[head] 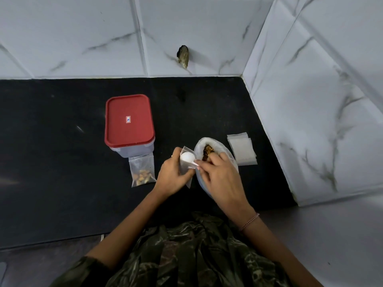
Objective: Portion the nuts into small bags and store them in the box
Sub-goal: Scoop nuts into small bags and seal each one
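My left hand [173, 176] grips a small clear bag [185, 162] with its mouth held up. My right hand [219, 175] holds a white plastic scoop [187, 157] by its handle, the round bowl tipped over the bag's mouth. Just behind my right hand stands a large white bag of nuts [209, 151], open at the top. A filled small bag [142, 172] lies flat in front of the box [129, 125], a clear container with a red lid shut on it.
A stack of empty small bags [242, 151] lies right of the nut bag. The black counter [51, 152] ends at a marble wall behind and on the right. A hole in the wall [183, 56] sits above the counter.
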Demonstrator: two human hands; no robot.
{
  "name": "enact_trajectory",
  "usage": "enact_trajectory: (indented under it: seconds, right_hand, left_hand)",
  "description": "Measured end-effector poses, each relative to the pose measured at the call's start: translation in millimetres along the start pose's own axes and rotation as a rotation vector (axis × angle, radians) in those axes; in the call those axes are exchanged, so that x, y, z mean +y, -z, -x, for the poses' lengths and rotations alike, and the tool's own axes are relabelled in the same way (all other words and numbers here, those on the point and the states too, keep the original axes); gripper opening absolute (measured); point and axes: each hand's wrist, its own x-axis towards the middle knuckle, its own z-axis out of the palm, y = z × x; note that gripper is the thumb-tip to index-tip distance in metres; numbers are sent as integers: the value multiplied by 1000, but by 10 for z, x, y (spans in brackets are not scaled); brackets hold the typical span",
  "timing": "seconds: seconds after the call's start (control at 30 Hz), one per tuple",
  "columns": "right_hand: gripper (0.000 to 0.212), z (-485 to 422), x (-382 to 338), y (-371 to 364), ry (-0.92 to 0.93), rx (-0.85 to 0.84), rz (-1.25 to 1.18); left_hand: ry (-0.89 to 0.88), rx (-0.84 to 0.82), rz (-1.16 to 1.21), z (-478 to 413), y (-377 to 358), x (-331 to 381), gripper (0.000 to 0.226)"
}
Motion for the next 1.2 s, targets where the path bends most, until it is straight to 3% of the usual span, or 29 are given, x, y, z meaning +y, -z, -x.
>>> enact_trajectory:
  seconds: [0.13,0.27,0.5,0.67,0.73,0.8,0.9,1.03,1.2]
  right_hand:
    - [37,65,-12,-114,106,34,129]
    - [34,104,-22,-71,120,99,44]
    - [22,36,-108,82,-455,37,-845]
    - [19,29,-9,112,-744,-14,-1131]
    - [20,62,172,70,-685,72,-921]
    - [25,125,397,-4,-489,149,-517]
    - [27,264,607,-185,-216,109,-167]
    - [36,370,665,-409,73,-3,42]
    - [46,423,796,-507,159,-9,83]
  left_hand:
    - [8,20,57,-3,4,7,51]
    - [-14,59,88,-31,10,25,55]
    - [-15,105,82,-51,15,34,53]
    - [-10,86,44,-51,31,-11,50]
    - [-11,74,1,-33,41,-68,51]
    - [-16,59,-25,3,53,-127,50]
    - [-26,29,-37,54,45,-194,47]
    - [-34,-26,-42,67,15,-208,49]
    - [-38,-61,-53,61,-9,-203,49]
